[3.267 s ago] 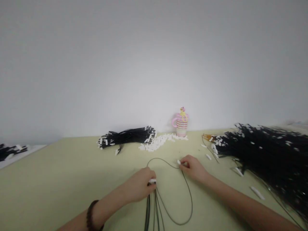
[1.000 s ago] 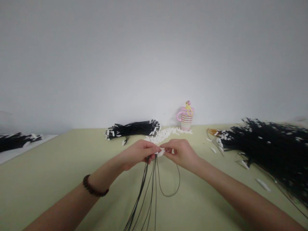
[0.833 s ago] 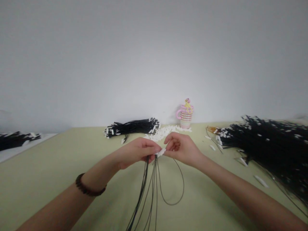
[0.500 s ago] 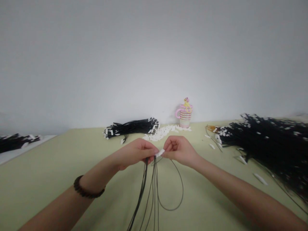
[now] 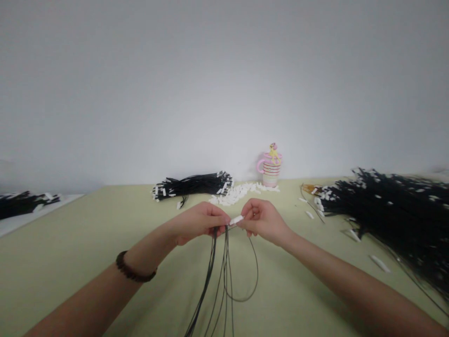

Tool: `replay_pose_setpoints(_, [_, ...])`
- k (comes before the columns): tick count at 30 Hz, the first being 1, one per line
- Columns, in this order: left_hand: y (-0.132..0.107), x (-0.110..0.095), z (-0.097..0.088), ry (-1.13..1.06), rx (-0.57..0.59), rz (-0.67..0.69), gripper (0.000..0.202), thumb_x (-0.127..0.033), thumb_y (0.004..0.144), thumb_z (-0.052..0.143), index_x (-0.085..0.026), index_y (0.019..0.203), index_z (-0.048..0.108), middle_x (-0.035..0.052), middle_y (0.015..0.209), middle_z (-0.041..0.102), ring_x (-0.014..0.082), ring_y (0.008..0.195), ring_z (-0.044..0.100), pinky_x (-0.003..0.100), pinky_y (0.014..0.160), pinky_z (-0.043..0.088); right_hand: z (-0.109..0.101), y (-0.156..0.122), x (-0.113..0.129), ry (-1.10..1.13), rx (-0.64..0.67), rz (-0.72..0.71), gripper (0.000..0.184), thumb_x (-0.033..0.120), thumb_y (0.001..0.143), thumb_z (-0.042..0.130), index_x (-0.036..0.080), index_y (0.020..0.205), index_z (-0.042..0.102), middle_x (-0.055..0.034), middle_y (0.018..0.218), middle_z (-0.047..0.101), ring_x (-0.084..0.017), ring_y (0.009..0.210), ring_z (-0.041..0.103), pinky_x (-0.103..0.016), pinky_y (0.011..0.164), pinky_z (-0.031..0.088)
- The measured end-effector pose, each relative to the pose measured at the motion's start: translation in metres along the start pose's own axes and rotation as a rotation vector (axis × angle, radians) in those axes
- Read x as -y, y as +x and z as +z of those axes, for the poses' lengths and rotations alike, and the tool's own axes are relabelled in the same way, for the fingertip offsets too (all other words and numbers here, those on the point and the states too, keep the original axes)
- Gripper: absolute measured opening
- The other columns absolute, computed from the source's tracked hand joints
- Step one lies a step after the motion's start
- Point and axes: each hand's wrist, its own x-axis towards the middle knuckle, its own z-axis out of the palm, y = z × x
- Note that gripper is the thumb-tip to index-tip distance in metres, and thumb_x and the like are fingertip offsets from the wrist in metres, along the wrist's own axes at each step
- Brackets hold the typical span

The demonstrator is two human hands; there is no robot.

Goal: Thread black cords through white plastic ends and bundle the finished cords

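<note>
My left hand [image 5: 198,225] is raised above the yellow-green table [image 5: 70,243] and pinches the tops of several thin black cords [image 5: 219,276] that hang toward me. My right hand [image 5: 263,220] is closed beside it, its fingertips gripping a small white clip [image 5: 235,220] on the end of one black cord. That cord droops in a loop [image 5: 250,281] below both hands. The fingertips of both hands nearly touch at the clip. A dark bead bracelet [image 5: 133,271] circles my left wrist.
A bundle of black cords with white clips [image 5: 191,186] lies at the back, beside a heap of loose white clips [image 5: 238,193] and a pink striped mug [image 5: 269,169]. A large pile of black cords [image 5: 389,210] fills the right side. Another bundle [image 5: 24,202] lies far left.
Both hands rose from the table and came together. My right hand brought the cord's clipped end to my left hand's bunch. In the last half second the hanging loop shrank slightly.
</note>
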Motion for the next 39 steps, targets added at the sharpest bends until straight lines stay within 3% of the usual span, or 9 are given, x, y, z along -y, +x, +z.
replay_pose_setpoints(8, [0.007,0.009,0.004,0.01,-0.077,0.057,0.029,-0.04,0.068,0.058,-0.011,0.068,0.06,0.0001,0.057,0.053,0.0084,0.053,0.045,0.022,0.053,0.035,0.008,0.0,-0.008,0.098,-0.034,-0.009,0.027,0.026,0.056,0.07,0.016,0.065,0.046,0.0053,0.045,0.05,-0.008,0.036,0.049,-0.016,0.034,0.033])
replay_pose_setpoints(11, [0.008,0.01,-0.001,0.051,-0.097,0.082,0.029,-0.04,0.069,0.057,-0.011,0.069,0.061,0.0003,0.057,0.053,0.008,0.054,0.045,0.021,0.053,0.034,0.004,0.003,-0.008,0.141,-0.003,-0.017,0.03,0.023,0.052,0.072,0.015,0.071,0.05,0.0047,0.051,0.053,-0.007,0.042,0.05,-0.017,0.041,0.037])
replay_pose_setpoints(14, [0.006,0.005,-0.004,0.049,-0.11,0.086,0.029,-0.04,0.07,0.057,-0.012,0.073,0.062,0.0,0.058,0.054,0.0076,0.054,0.045,0.02,0.054,0.035,-0.007,0.006,-0.009,0.213,0.209,-0.025,0.036,0.022,0.05,0.074,0.015,0.078,0.053,0.0023,0.066,0.059,-0.006,0.053,0.052,-0.019,0.053,0.041])
replay_pose_setpoints(16, [0.003,0.001,-0.005,0.06,-0.125,0.084,0.028,-0.039,0.069,0.058,-0.012,0.076,0.063,-0.0003,0.058,0.054,0.0075,0.055,0.045,0.02,0.054,0.035,-0.015,0.007,-0.013,0.177,0.388,-0.02,0.029,0.026,0.054,0.072,0.014,0.075,0.056,0.0005,0.071,0.06,-0.006,0.055,0.051,-0.019,0.055,0.04])
replay_pose_setpoints(22, [-0.007,-0.012,-0.007,0.06,-0.14,0.152,0.026,-0.038,0.071,0.057,-0.012,0.066,0.06,-0.0005,0.058,0.054,0.0073,0.055,0.045,0.02,0.053,0.034,-0.023,0.01,-0.043,-0.099,0.68,0.008,0.027,0.034,0.061,0.067,0.012,0.077,0.065,0.0004,0.063,0.057,-0.006,0.054,0.047,-0.018,0.051,0.038])
replay_pose_setpoints(28, [-0.015,-0.022,-0.003,0.124,-0.084,0.153,0.024,-0.035,0.072,0.056,-0.013,0.074,0.064,0.0002,0.059,0.056,0.0084,0.056,0.047,0.02,0.054,0.034,-0.018,0.013,-0.056,-0.002,0.565,0.156,0.03,0.038,0.072,0.056,0.011,0.086,0.062,0.006,0.047,0.042,-0.002,0.038,0.035,-0.016,0.038,0.028])
replay_pose_setpoints(33, [-0.011,-0.015,0.008,0.241,-0.018,0.144,0.025,-0.037,0.07,0.056,-0.013,0.065,0.063,-0.0001,0.056,0.056,0.0089,0.055,0.046,0.02,0.054,0.033,-0.014,0.02,-0.06,0.11,0.309,0.146,0.021,0.028,0.068,0.059,0.011,0.079,0.06,-0.0001,0.06,0.055,-0.006,0.047,0.048,-0.019,0.044,0.037])
replay_pose_setpoints(39, [0.003,0.007,0.009,0.274,-0.014,0.092,0.033,-0.044,0.069,0.056,-0.012,0.066,0.065,0.0012,0.056,0.056,0.0091,0.054,0.044,0.021,0.051,0.03,-0.02,0.024,-0.062,0.3,0.199,0.182,0.027,0.017,0.064,0.058,0.012,0.09,0.059,-0.0086,0.088,0.061,-0.013,0.07,0.057,-0.024,0.056,0.044])
